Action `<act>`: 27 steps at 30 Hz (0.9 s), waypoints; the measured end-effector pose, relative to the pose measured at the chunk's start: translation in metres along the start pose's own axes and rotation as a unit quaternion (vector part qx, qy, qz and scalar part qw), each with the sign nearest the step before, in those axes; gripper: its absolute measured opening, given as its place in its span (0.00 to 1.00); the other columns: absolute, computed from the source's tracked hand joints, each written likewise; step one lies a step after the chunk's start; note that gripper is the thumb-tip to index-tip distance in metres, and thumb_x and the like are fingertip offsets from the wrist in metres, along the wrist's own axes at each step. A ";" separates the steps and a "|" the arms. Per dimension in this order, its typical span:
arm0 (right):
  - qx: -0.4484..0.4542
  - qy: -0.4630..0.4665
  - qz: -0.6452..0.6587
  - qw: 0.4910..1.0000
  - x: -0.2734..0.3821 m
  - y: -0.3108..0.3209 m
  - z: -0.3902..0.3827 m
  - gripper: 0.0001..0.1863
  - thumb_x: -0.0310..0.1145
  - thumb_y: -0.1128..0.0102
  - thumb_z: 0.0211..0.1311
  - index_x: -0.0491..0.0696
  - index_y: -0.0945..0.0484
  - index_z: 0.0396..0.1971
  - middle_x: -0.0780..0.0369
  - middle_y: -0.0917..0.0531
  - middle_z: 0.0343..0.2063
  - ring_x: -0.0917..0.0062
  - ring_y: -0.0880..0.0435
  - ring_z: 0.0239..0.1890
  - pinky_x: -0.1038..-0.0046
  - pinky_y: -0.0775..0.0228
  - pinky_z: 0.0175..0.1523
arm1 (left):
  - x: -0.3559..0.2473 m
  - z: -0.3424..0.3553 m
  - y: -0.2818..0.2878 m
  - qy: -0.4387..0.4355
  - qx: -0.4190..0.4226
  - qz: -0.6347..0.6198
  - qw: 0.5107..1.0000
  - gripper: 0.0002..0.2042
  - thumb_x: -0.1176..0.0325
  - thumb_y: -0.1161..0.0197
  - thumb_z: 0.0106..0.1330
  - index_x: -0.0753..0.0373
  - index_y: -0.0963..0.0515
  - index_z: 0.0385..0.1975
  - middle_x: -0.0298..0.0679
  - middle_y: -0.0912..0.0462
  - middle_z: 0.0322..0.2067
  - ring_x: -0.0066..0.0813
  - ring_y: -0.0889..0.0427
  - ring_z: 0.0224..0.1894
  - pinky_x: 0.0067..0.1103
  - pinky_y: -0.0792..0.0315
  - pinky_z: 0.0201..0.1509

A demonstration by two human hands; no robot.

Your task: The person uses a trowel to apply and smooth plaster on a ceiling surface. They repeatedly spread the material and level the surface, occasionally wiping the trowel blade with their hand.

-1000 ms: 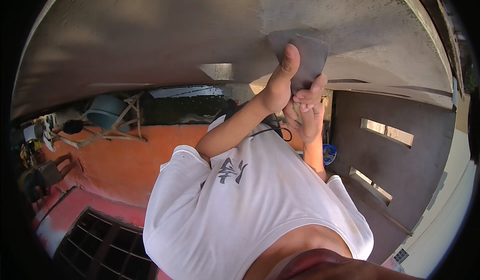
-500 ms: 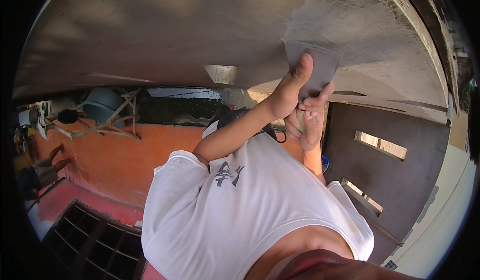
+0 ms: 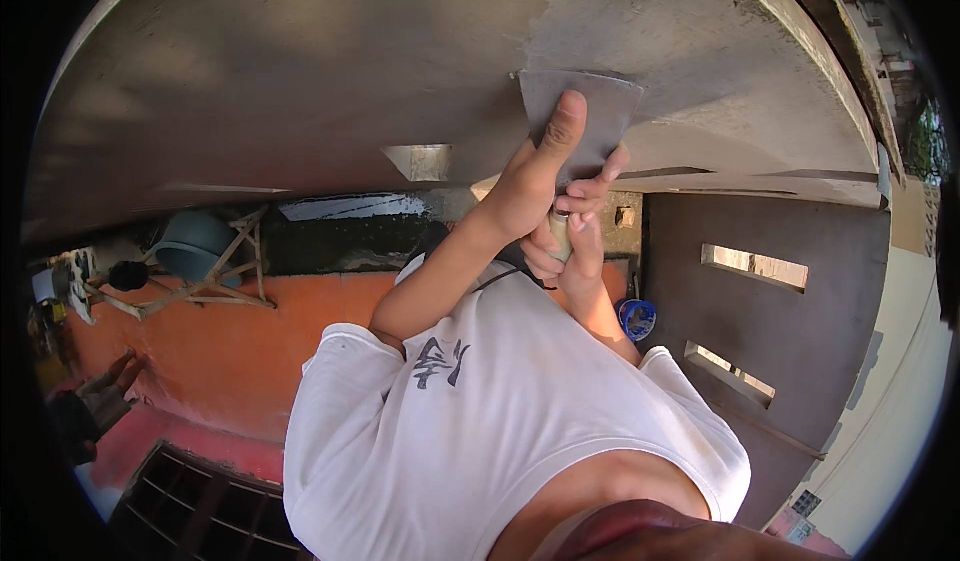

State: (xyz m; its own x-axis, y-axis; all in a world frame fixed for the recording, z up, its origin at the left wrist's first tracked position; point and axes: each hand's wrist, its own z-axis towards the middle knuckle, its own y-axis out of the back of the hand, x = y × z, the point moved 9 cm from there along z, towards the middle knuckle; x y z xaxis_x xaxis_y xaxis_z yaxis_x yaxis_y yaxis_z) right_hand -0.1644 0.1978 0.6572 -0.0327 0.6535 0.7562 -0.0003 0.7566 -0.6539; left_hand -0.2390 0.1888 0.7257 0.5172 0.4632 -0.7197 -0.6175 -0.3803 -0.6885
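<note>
A wide putty knife (image 3: 603, 111) with a grey flared blade and a pale handle is held in both my hands. My left hand (image 3: 535, 186) is closed around the lower blade, its thumb lying flat up the blade's face. Below it, my right hand (image 3: 585, 251) wraps the handle (image 3: 561, 236). Some fingers overlap at the blade's neck, where I cannot tell them all apart. The blade's broad edge is up against the grey plastered wall (image 3: 400, 51), by the border between a darker and a paler patch. Whether it presses firmly does not show.
To the right stands a dark grey wall (image 3: 760, 321) with slot openings. A blue bucket (image 3: 637, 318) is near my right elbow. At left, a teal basin (image 3: 190, 246) rests by a wooden stand (image 3: 240, 266) over an orange surface (image 3: 300, 331). Another person (image 3: 90, 411) is at the far left.
Both hands and the putty knife have moved left and a little up along the wall. The view has shifted slightly too, and more of the blue bucket shows. Both grips stay the same.
</note>
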 end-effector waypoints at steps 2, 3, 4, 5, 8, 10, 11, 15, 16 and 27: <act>-0.009 -0.014 0.062 0.998 -0.005 0.006 -0.007 0.15 0.46 0.55 0.74 0.50 0.39 0.47 0.64 0.33 0.21 0.88 0.42 0.11 0.84 0.56 0.13 | 0.009 -0.004 0.003 0.013 -0.020 -0.014 1.000 0.38 0.27 0.62 0.66 0.65 0.30 0.25 0.27 0.41 0.14 0.13 0.43 0.13 0.16 0.40 0.20; 0.001 -0.022 0.049 0.999 -0.007 0.003 -0.005 0.15 0.47 0.55 0.73 0.52 0.39 0.47 0.64 0.34 0.21 0.87 0.43 0.10 0.83 0.56 0.12 | 0.010 -0.005 0.005 0.019 -0.031 -0.021 0.999 0.38 0.27 0.59 0.66 0.65 0.29 0.26 0.28 0.40 0.14 0.13 0.44 0.14 0.15 0.41 0.19; 0.011 -0.030 0.037 0.999 -0.007 -0.003 -0.001 0.15 0.48 0.55 0.72 0.55 0.40 0.48 0.64 0.35 0.20 0.86 0.43 0.10 0.83 0.55 0.11 | 0.001 -0.006 0.004 0.005 -0.021 -0.018 1.000 0.38 0.27 0.59 0.66 0.65 0.29 0.26 0.28 0.40 0.14 0.13 0.44 0.14 0.15 0.42 0.19; 0.017 -0.037 0.024 0.999 -0.008 -0.008 0.002 0.15 0.48 0.55 0.71 0.58 0.41 0.49 0.64 0.35 0.20 0.85 0.44 0.09 0.82 0.55 0.10 | -0.014 -0.006 0.000 -0.006 -0.009 -0.017 1.000 0.38 0.27 0.59 0.66 0.65 0.29 0.26 0.28 0.40 0.14 0.13 0.44 0.14 0.15 0.42 0.19; -0.011 -0.011 -0.011 1.000 0.001 -0.021 0.007 0.15 0.50 0.55 0.71 0.59 0.40 0.49 0.64 0.36 0.19 0.86 0.44 0.09 0.83 0.55 0.10 | -0.032 -0.009 -0.008 -0.007 -0.010 -0.006 1.000 0.38 0.27 0.59 0.65 0.65 0.29 0.26 0.27 0.41 0.14 0.12 0.44 0.14 0.15 0.43 0.20; -0.027 -0.009 -0.005 1.000 -0.005 -0.018 0.008 0.16 0.52 0.54 0.71 0.59 0.40 0.49 0.65 0.36 0.19 0.86 0.44 0.09 0.84 0.56 0.11 | -0.017 -0.010 0.002 0.012 -0.020 -0.004 1.000 0.38 0.27 0.59 0.65 0.65 0.29 0.26 0.27 0.41 0.14 0.12 0.44 0.14 0.15 0.44 0.20; -0.043 -0.030 0.022 0.998 -0.012 -0.010 0.001 0.17 0.52 0.54 0.70 0.59 0.40 0.49 0.66 0.36 0.19 0.86 0.44 0.09 0.84 0.57 0.11 | -0.007 -0.011 0.004 0.026 -0.038 -0.006 0.999 0.38 0.27 0.59 0.65 0.65 0.28 0.27 0.27 0.40 0.15 0.13 0.44 0.14 0.15 0.43 0.21; -0.066 -0.024 0.025 0.997 -0.010 -0.017 0.002 0.22 0.58 0.56 0.70 0.55 0.37 0.47 0.68 0.37 0.19 0.87 0.45 0.09 0.84 0.58 0.12 | -0.014 -0.011 0.001 0.028 -0.017 0.016 0.999 0.38 0.27 0.58 0.65 0.65 0.26 0.29 0.26 0.40 0.15 0.12 0.44 0.14 0.15 0.43 0.21; -0.065 -0.012 0.018 0.998 -0.007 -0.023 0.005 0.22 0.58 0.57 0.70 0.54 0.36 0.47 0.68 0.37 0.19 0.87 0.45 0.09 0.84 0.59 0.11 | -0.025 -0.009 -0.004 0.031 0.002 0.011 0.999 0.38 0.27 0.58 0.66 0.65 0.26 0.29 0.26 0.40 0.15 0.12 0.44 0.14 0.15 0.43 0.20; -0.038 -0.011 0.041 0.998 -0.028 -0.021 -0.004 0.24 0.58 0.59 0.71 0.52 0.36 0.48 0.67 0.37 0.20 0.87 0.46 0.09 0.83 0.58 0.10 | -0.008 -0.018 0.006 0.049 0.010 -0.005 0.999 0.38 0.27 0.59 0.65 0.65 0.27 0.27 0.26 0.42 0.14 0.12 0.45 0.13 0.15 0.40 0.20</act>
State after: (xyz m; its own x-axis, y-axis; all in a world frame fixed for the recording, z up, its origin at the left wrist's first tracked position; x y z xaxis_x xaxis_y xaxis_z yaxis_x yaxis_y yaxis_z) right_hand -0.1597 0.1643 0.6499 -0.0507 0.7134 0.6989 0.0787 0.7005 -0.7093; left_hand -0.2361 0.1690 0.7255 0.5781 0.3867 -0.7185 -0.6229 -0.3596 -0.6947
